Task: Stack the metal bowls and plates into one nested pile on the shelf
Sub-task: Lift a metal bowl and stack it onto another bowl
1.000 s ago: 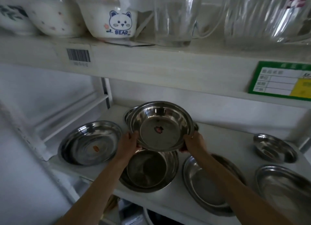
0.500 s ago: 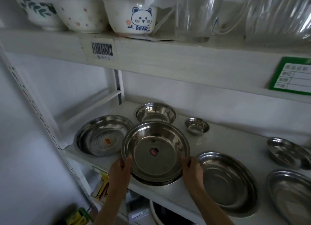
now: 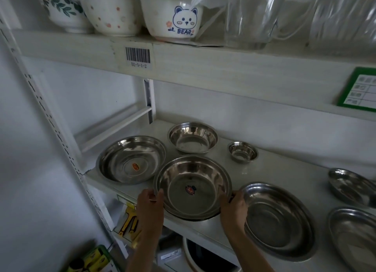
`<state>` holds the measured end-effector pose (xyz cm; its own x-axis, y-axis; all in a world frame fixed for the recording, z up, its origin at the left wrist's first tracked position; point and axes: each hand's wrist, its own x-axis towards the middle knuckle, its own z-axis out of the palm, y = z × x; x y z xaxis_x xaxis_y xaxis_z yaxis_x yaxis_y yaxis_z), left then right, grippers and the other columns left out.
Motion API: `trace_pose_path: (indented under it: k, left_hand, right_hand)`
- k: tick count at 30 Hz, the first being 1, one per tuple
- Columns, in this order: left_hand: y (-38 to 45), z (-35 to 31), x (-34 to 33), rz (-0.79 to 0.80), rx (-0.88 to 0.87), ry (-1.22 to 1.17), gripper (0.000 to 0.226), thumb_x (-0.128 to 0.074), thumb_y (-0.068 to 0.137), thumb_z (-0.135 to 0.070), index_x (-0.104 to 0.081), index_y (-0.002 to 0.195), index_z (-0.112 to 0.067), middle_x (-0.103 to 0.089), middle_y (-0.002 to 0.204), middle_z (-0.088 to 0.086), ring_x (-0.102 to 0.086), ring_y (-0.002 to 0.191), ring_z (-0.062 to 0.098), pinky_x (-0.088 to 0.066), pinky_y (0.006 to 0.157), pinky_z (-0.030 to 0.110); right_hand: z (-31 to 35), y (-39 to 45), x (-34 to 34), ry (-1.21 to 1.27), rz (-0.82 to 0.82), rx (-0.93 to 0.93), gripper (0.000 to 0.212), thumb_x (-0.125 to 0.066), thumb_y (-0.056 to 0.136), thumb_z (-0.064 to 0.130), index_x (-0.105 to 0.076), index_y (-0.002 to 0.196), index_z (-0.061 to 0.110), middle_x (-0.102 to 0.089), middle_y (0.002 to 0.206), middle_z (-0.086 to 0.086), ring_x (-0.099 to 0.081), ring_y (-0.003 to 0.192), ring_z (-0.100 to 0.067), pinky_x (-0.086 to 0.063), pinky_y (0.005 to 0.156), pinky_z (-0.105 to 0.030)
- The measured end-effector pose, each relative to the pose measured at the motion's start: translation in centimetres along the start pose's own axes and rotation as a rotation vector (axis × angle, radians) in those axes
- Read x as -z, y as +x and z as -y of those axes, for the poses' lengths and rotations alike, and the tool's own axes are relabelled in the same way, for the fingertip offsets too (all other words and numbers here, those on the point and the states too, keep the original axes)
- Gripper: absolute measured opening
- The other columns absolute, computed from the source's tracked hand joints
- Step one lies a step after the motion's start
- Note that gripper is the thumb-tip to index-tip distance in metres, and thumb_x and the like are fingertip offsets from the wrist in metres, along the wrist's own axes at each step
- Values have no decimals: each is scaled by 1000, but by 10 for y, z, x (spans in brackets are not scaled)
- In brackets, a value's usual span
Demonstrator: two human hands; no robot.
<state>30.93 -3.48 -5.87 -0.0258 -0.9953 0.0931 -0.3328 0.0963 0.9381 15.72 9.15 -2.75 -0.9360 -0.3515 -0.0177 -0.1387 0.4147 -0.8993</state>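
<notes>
A large steel bowl (image 3: 192, 187) with a round sticker inside rests nested in another steel dish near the front edge of the white shelf (image 3: 270, 170). My left hand (image 3: 150, 200) grips its left rim and my right hand (image 3: 234, 207) grips its right rim. A wide steel plate (image 3: 131, 161) lies to the left. Behind sit a medium steel bowl (image 3: 193, 137) and a tiny steel bowl (image 3: 242, 151). To the right lie a shallow steel plate (image 3: 278, 218), a small dish (image 3: 350, 186) and another plate (image 3: 354, 235).
The upper shelf board (image 3: 203, 68) hangs close above, carrying ceramic bowls (image 3: 171, 13) and clear glass jugs (image 3: 250, 17). A white upright post (image 3: 150, 100) stands at the back left. A green label (image 3: 358, 90) hangs at the right. Boxes show on the shelf below.
Both hands brought the large bowl down from mid-air and set it into the dish at the shelf front. The camera view shifted left and closer.
</notes>
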Motion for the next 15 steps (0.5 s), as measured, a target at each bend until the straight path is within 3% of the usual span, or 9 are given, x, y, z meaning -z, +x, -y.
trace_pose_path:
  k: [3,9,15]
  left_hand:
    - [-2,0,-4,-26,30,-36,17,-64,87,-26,-59,89,-9,-63,84,7,-61,76,21,-43,63,24]
    - [-1,3,-9,-41,31,-59,14,-66,83,-24,-55,83,-15,-60,79,6,-60,73,25,-54,68,42]
    - [-2,3,-10,-51,61,-121,22,-70,81,-10,-49,89,-11,-57,80,9,-57,72,26,-48,62,30]
  right_hand:
    - [1,-2,-1,8,-24,16,20,-61,92,24,-47,93,9,-63,87,-10,-61,82,-35,-44,68,-35]
    - [0,-1,-2,-139,3,44,20,-56,93,29,-40,99,18,-67,97,-14,-64,87,-37,-47,68,-39]
    - [3,4,0,-340,1,56,22,-51,96,30,-47,106,10,-67,101,-16,-66,91,-37,-39,65,-33]
